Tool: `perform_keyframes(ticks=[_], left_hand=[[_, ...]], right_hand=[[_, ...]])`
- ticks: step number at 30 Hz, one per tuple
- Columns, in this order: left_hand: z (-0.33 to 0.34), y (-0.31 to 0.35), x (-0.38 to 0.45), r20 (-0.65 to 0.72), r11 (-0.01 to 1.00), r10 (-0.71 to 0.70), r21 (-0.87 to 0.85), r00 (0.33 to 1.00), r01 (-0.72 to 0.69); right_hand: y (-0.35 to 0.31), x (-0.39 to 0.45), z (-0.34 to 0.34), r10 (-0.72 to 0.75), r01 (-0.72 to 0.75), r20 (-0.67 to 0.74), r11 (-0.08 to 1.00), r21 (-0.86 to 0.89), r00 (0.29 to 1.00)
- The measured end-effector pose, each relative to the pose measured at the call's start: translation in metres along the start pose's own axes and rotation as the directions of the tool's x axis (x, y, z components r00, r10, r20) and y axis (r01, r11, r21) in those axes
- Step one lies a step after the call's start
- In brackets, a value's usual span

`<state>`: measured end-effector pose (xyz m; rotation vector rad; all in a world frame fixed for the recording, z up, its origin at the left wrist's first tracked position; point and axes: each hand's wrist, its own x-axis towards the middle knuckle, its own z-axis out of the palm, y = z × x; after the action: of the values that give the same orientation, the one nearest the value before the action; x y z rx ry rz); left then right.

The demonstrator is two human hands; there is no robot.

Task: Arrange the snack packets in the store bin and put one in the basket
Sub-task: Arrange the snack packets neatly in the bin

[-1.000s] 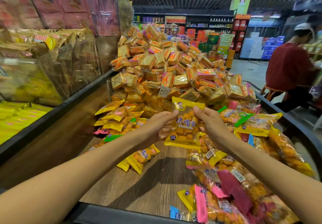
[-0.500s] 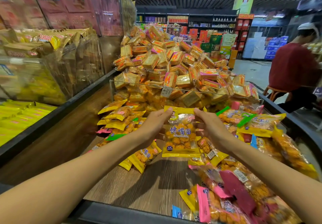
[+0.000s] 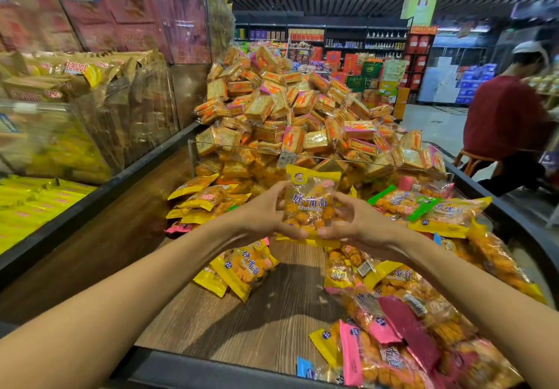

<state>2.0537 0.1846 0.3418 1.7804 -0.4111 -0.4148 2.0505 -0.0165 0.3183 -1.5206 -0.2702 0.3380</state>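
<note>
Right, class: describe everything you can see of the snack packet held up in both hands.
The held packet is a clear plastic pouch with yellow bands at top and bottom, a small cartoon face on the top band and blue characters across the middle. Orange, lumpy snack pieces fill its lower half. It stands upright, facing the camera, above the wooden bin floor. The left hand grips its left edge and the right hand its right edge, thumbs on the lower front.
</note>
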Motion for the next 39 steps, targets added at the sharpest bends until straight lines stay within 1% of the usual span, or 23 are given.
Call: perform_keyframes(ticks=[3, 7, 11, 15, 16, 17, 18, 19, 20, 21, 24, 27, 28, 30, 31, 33, 36, 39], left_hand=[[0.000, 0.002, -0.002, -0.023, 0.999, 0.039, 0.022, 0.999, -0.038], [-0.005, 0.000, 0.003, -0.057, 0.996, -0.011, -0.088, 0.998, 0.006], [-0.007, -0.005, 0.008, -0.116, 0.992, -0.040, -0.124, 0.992, 0.025], [-0.025, -0.016, 0.016, -0.251, 0.994, -0.074, -0.091, 0.965, 0.052], [-0.032, -0.019, 0.018, -0.277, 0.996, -0.079, -0.063, 0.958, 0.064], [-0.040, -0.025, 0.019, -0.287, 0.997, -0.076, 0.001, 0.955, 0.080], [-0.046, -0.030, 0.019, -0.292, 0.990, -0.073, 0.095, 0.954, 0.105], [-0.051, -0.036, 0.019, -0.298, 0.971, -0.080, 0.191, 0.951, 0.141], [-0.056, -0.044, 0.018, -0.310, 0.945, -0.088, 0.273, 0.947, 0.178], [-0.060, -0.052, 0.018, -0.325, 0.918, -0.106, 0.332, 0.940, 0.218], [-0.071, -0.071, 0.018, -0.350, 0.867, -0.168, 0.392, 0.921, 0.307], [-0.078, -0.083, 0.017, -0.386, 0.838, -0.212, 0.401, 0.898, 0.371], [-0.080, -0.087, 0.017, -0.417, 0.825, -0.206, 0.412, 0.885, 0.386], [-0.082, -0.095, 0.015, -0.476, 0.743, -0.154, 0.522, 0.866, 0.419], [-0.083, -0.099, 0.014, -0.490, 0.689, -0.122, 0.584, 0.863, 0.429], [-0.085, -0.104, 0.014, -0.484, 0.630, -0.076, 0.654, 0.872, 0.418], [-0.087, -0.111, 0.017, -0.463, 0.592, -0.039, 0.704, 0.886, 0.394], [-0.089, -0.117, 0.022, -0.462, 0.587, -0.058, 0.701, 0.885, 0.404]], right_hand=[[0.000, 0.001, -0.001, 0.014, -0.014, -0.011, 1.000, 0.011, 1.000], [-0.002, 0.000, -0.002, -0.004, 0.004, -0.025, 1.000, -0.014, 1.000], [-0.001, 0.000, -0.003, 0.009, -0.018, -0.067, 0.991, -0.133, 0.998], [-0.001, -0.003, -0.004, -0.028, -0.014, -0.140, 0.957, -0.291, 0.990], [0.000, -0.003, -0.006, -0.056, -0.016, -0.171, 0.920, -0.391, 0.984], [0.002, -0.003, -0.009, -0.102, -0.020, -0.196, 0.843, -0.537, 0.975], [0.003, -0.002, -0.012, -0.155, -0.025, -0.199, 0.727, -0.686, 0.968], [0.004, -0.002, -0.015, -0.197, -0.030, -0.185, 0.603, -0.797, 0.963], [0.005, -0.002, -0.018, -0.223, -0.037, -0.173, 0.510, -0.860, 0.959], [0.004, -0.002, -0.021, -0.237, -0.040, -0.166, 0.462, -0.886, 0.957], [-0.001, -0.005, -0.028, -0.233, -0.065, -0.174, 0.410, -0.910, 0.957], [-0.002, -0.007, -0.031, -0.219, -0.102, -0.185, 0.341, -0.934, 0.958], [-0.002, -0.008, -0.031, -0.214, -0.107, -0.181, 0.319, -0.942, 0.960], [0.000, -0.008, -0.031, -0.208, -0.107, -0.173, 0.294, -0.950, 0.963], [0.001, -0.007, -0.031, -0.208, -0.107, -0.173, 0.292, -0.950, 0.963], [0.002, -0.006, -0.033, -0.211, -0.106, -0.174, 0.299, -0.948, 0.962], [0.003, -0.006, -0.034, -0.209, -0.098, -0.159, 0.276, -0.956, 0.965], [0.001, -0.009, -0.036, -0.173, -0.112, -0.149, 0.211, -0.971, 0.973]])
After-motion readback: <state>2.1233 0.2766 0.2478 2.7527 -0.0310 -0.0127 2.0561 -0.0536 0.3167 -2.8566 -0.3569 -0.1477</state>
